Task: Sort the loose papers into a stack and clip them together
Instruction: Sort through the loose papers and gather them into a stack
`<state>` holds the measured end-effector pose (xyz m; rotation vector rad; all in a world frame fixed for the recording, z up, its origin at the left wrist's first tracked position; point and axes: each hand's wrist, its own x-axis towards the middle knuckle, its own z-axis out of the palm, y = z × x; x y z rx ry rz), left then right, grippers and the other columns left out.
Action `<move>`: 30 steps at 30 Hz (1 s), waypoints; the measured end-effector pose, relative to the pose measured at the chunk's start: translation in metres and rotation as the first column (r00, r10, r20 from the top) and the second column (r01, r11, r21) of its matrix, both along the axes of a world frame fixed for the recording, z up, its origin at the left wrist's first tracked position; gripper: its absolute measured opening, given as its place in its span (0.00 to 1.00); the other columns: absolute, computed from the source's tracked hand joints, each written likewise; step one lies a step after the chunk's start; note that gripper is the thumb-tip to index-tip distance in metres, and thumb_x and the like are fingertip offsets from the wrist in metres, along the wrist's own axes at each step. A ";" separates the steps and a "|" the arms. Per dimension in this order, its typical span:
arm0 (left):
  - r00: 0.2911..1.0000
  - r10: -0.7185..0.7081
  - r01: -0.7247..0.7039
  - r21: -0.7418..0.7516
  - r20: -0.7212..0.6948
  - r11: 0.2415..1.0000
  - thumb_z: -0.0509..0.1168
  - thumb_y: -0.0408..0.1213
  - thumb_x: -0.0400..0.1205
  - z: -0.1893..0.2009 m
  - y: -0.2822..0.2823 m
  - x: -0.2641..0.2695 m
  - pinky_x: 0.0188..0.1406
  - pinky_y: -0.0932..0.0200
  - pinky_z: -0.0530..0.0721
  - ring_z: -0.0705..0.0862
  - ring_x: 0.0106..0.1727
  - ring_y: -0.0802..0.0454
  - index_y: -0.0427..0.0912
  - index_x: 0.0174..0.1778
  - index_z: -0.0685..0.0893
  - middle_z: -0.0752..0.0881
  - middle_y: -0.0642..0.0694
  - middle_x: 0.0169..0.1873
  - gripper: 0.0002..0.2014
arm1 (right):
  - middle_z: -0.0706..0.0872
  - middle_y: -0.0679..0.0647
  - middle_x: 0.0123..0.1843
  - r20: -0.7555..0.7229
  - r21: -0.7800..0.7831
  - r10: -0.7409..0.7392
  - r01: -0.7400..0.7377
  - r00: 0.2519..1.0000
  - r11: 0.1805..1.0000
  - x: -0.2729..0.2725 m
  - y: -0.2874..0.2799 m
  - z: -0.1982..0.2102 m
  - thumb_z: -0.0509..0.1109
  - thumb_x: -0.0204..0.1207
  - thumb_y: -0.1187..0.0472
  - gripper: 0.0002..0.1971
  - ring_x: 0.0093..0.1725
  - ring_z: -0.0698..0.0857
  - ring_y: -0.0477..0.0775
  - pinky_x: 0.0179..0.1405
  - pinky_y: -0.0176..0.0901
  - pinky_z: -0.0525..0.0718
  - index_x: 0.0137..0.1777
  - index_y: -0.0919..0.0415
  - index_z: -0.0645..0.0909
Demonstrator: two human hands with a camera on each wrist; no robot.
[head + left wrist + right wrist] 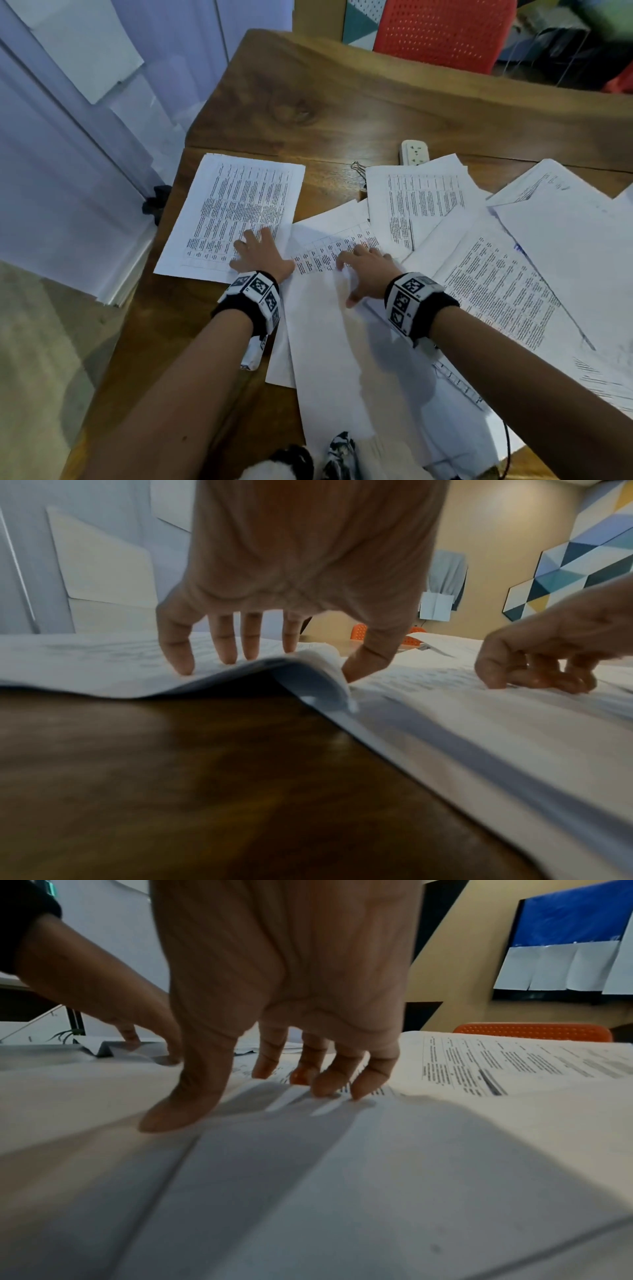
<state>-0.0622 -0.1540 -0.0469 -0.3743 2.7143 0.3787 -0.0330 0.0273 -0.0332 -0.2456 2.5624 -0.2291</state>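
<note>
Left hand [261, 257]: placed on the near right corner of a printed sheet [236, 209] that lies by itself at the left of the tabletop [342, 102]. The left wrist view shows the fingers [224, 639] extended and spread, tips pressing the sheet, with the thumb set down past its right edge. That near edge is lifted off the wood and curls over beside the thumb. No finger curls round the paper.

Right hand [364, 274]: placed on the overlapping papers [496, 274] at the centre. The right wrist view shows the fingers [322, 1080] bent at the knuckles, tips down on a printed page, and the thumb stretched out toward the camera, pressing a blank sheet [342, 359]. The hand presses the paper; it does not enclose or pinch any sheet.

Papers: unsorted. One sheet lies apart at the left. The rest are fanned at differing angles from the centre to the right edge of the tabletop, overlapping each other. Some show tables of text, others show blank faces.

Clip [358, 168]: a metal binder clip lies on the bare wood between the left sheet and the far centre page, touching the corner of that page. Neither hand is near it.

A white power strip [414, 152] lies just beyond the papers. A red chair [442, 34] stands at the far side.
</note>
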 end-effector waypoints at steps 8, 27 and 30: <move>0.997 -0.072 0.063 0.196 0.037 0.979 0.51 0.56 0.83 0.006 -0.004 0.000 0.72 0.34 0.61 0.58 0.78 0.37 0.53 0.73 0.67 0.61 0.41 0.76 0.23 | 0.76 0.57 0.70 -0.083 0.087 0.024 -0.016 0.996 0.996 -0.013 0.005 0.006 0.70 0.73 0.54 0.21 0.72 0.69 0.60 0.70 0.57 0.65 0.67 0.53 0.76; 0.903 0.235 -0.323 0.929 0.359 -0.178 0.45 0.68 0.78 0.034 -0.032 -0.024 0.67 0.40 0.78 0.80 0.68 0.40 0.39 0.70 0.75 0.78 0.36 0.70 0.40 | 0.92 0.56 0.48 -0.839 -0.289 0.009 -0.460 0.545 0.840 0.007 0.023 0.011 0.60 0.68 0.76 0.18 0.43 0.90 0.58 0.42 0.51 0.85 0.48 0.61 0.89; 0.904 0.363 -0.321 0.921 0.227 0.223 0.61 0.29 0.83 0.017 -0.032 -0.027 0.67 0.35 0.77 0.81 0.65 0.34 0.31 0.75 0.69 0.75 0.29 0.71 0.23 | 0.90 0.52 0.52 -0.704 -0.267 0.087 -0.376 0.705 0.888 0.019 0.017 -0.009 0.66 0.69 0.69 0.15 0.50 0.88 0.55 0.47 0.45 0.80 0.53 0.57 0.87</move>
